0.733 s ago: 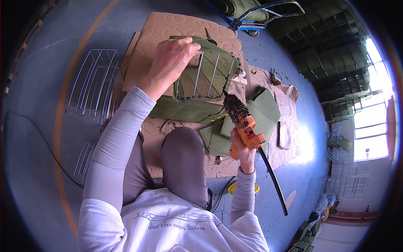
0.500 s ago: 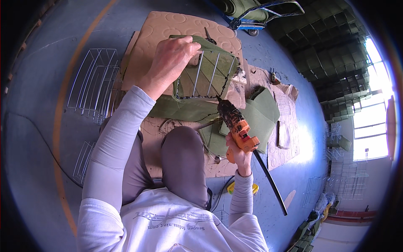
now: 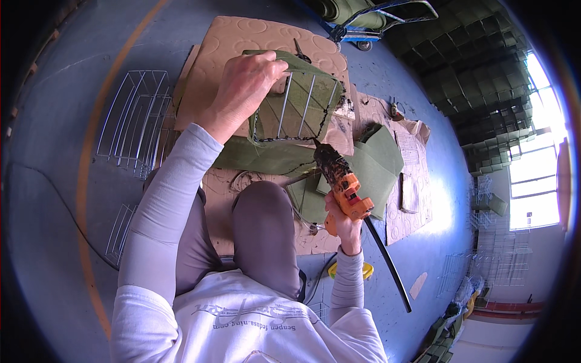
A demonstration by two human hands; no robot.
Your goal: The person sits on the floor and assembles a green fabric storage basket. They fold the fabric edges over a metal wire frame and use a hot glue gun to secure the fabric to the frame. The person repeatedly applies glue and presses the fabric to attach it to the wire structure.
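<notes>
My left hand (image 3: pixel 247 85) is closed on the upper edge of green mesh fabric (image 3: pixel 296 109), fingers pinched together. The fabric lies against a wire basket frame (image 3: pixel 310 100) of thin metal bars, with black glue along its lower and right edges. My right hand (image 3: pixel 345 230) grips an orange hot glue gun (image 3: pixel 348 189) whose front is smeared black. Its nozzle meets the glued lower right corner of the frame, as far as I can tell. A long black glue stick (image 3: pixel 387 266) juts from the gun's back end.
Cardboard sheets (image 3: pixel 212 42) lie under the work. Green fabric panels (image 3: pixel 381 154) rest to the right. Bare wire baskets (image 3: pixel 134 118) stand at the left. A blue trolley (image 3: pixel 345 31) carries rolled green material. Stacked green baskets (image 3: pixel 460 72) line the far right.
The rear end of the black glue stick has swung slightly left. Both hands stay almost where they were, with the nozzle at the same corner.
</notes>
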